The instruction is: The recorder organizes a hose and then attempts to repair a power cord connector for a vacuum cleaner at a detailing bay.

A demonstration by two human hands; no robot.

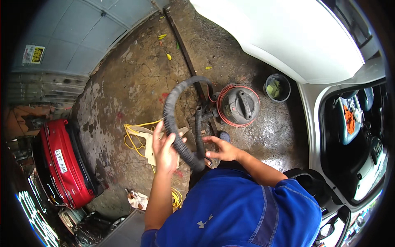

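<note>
A thick black corrugated vacuum hose (172, 107) arches up in front of me and bends back near my waist. My left hand (164, 154) is at the hose's left side, with fingertips showing on both sides of it in a loose hold. My right hand (225, 150) is beside the hose's narrower upright section, thumb and fingers apart, nothing in the grasp. Whether its fingertips touch the hose I cannot tell. Ahead on the wet floor stands a round grey and black shop vacuum (240, 106), an orange-red cord wound round its top.
A dark bucket (277, 87) holding a yellow-green cloth stands right of the vacuum, near a white car's open door (288, 37). A yellow extension cord (131, 140) lies left by a beige flat piece. A metal rail (181, 43) crosses the floor; a red car (66, 162) is far left.
</note>
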